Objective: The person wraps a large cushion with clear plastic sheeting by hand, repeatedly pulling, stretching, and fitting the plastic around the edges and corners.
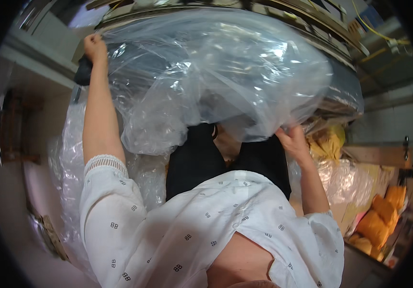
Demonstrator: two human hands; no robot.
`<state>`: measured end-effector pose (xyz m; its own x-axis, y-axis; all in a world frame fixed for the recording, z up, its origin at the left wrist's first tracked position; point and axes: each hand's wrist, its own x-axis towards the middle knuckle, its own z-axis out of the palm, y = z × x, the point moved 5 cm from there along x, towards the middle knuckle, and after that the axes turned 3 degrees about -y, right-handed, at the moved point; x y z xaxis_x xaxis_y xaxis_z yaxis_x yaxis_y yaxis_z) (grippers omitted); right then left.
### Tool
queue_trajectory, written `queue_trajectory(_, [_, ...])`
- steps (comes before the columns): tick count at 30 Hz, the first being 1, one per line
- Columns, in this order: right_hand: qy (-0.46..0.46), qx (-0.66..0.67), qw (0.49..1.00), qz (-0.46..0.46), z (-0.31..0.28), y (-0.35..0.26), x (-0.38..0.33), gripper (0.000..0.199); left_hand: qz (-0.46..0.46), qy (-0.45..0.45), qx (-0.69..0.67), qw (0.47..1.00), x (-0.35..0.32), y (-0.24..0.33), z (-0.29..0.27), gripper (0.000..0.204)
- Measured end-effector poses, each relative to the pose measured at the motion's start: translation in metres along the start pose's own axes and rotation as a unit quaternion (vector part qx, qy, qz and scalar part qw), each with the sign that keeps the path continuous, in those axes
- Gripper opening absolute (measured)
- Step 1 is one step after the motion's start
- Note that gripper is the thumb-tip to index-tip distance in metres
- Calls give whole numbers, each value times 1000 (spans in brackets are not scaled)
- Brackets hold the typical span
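Observation:
A large sheet of clear plastic film [225,57] spreads in front of me, crumpled and shiny, over a dark surface [346,91]. At the far left my left hand [94,47] is closed on the film's edge, with the arm stretched out. My right hand [294,140] pinches the film's near edge, close to my right thigh. Folds of the film bunch up between the hands and hang down in front of my knees. What lies under the film is mostly hidden.
More crumpled clear plastic [74,163] hangs down on my left, and some [348,182] lies on the right. Orange bundles [379,218] and a yellow bag [329,144] are at the right. Wooden slats [312,21] run behind the film. A yellow cable [370,26] hangs at the far right.

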<state>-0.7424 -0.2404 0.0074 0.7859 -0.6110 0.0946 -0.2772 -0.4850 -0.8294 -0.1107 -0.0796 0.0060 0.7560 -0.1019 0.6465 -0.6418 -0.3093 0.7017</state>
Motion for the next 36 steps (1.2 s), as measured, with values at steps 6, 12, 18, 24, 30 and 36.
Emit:
queue_trajectory(6, [146,591,778,158,-46,13,-72,35,29,-54,28,998,-2,23,18,17])
queue_trajectory(12, [494,453,721,176,-187,137,-129,46,110,-136,107,979,2,12,17,18])
queue_trajectory(18, [413,666,612,104,-120,223,-174,34,117,-126,142,975,4,4,12,26])
queue_trajectory(24, [430,114,858,256,-183,188,-186,22,60,-115,146,981,15,-18,6,28])
queue_trajectory(30, [323,-185,927,37,-186,56,-33,29,54,-93,149,983,24,-28,-8,31])
queue_trajectory(36, [364,-357,857,69,-158,67,-15,25,27,-66,169,983,33,-43,-22,32])
